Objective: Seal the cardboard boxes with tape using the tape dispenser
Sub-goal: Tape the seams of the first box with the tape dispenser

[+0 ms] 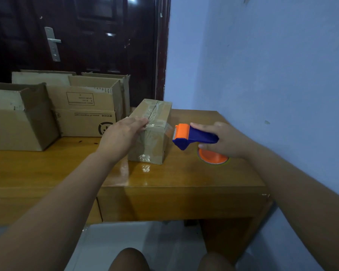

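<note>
A small closed cardboard box (155,122) stands on the wooden desk (164,177), with clear tape along its top seam and down its near face. My left hand (123,133) lies flat against the box's near left top edge, fingers straight. My right hand (225,139) grips a blue and orange tape dispenser (192,136) just right of the box, its orange cutter end pointing at the box. The orange hub of the tape roll (212,158) shows under my right hand, close to the desk top.
Several open cardboard boxes (82,112) stand on the desk to the left and behind. A blue wall (272,65) runs along the right side. A dark door (76,36) is behind the desk. My knees show below the desk's front edge.
</note>
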Available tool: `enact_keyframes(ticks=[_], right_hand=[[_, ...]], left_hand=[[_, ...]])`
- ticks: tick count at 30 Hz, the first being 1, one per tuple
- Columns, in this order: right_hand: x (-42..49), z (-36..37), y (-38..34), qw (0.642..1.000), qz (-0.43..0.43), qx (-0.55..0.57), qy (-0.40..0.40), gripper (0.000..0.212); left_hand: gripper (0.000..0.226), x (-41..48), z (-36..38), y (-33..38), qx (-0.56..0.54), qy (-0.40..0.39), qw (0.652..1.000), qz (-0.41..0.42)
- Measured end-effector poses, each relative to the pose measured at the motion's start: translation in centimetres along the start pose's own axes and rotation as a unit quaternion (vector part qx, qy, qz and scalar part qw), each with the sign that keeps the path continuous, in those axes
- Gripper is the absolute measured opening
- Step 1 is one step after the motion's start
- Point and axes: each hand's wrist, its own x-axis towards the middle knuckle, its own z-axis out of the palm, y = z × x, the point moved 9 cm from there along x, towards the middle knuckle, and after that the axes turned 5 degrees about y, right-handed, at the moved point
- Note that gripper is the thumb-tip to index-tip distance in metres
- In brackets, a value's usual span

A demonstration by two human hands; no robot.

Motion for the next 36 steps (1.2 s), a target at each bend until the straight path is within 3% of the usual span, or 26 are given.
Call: enact_keyframes(ticks=[3,7,10,14,20,25,30,33,36], right_hand=[[1.2,-1.1,-1.4,0.999,-0.020,-0.039,-0.024,0.064],[2.7,-1.6,-3.2,0.995,-0.031,-0.063,-0.076,0.059],[3.6,-1.8,-4.2,0.991,-0.011,-0.068,-0.114,0.056],[4.5,-1.9,-4.7,0.986,0.011,-0.065,-0.154,0.052],[5.3,-1.4,-4.2,0.978,0.047,0.016,-0.204,0.046],[4.9,-0.1,-2.9,0.964,0.079,0.075,-0.242,0.036],[2.4,2.8,-1.1,0.911,0.154,0.226,-0.308,0.010],[0.2,4.5,0.1,0.856,0.212,0.338,-0.330,0.023],[-1.2,6.2,0.1,0.804,0.203,0.454,-0.326,0.048]], left_hand=[[0.035,0.1,0.2,0.3,0.006,-0.024,1.000,-0.002],[0.067,0.1,1.7,1.9,0.111,-0.112,0.987,0.019],[0.075,0.7,2.1,3.5,0.177,-0.109,0.978,0.026],[0.075,0.8,3.2,4.6,0.106,-0.097,0.989,0.022],[0.051,0.9,3.4,4.3,0.039,-0.041,0.998,-0.005],[0.071,0.9,3.9,3.6,0.045,-0.091,0.995,-0.012],[0.088,1.1,3.7,3.3,0.040,-0.150,0.988,-0.018],[0.091,1.7,3.2,3.3,0.034,-0.162,0.986,-0.016],[0.090,2.3,2.9,3.3,0.028,-0.193,0.981,-0.011]])
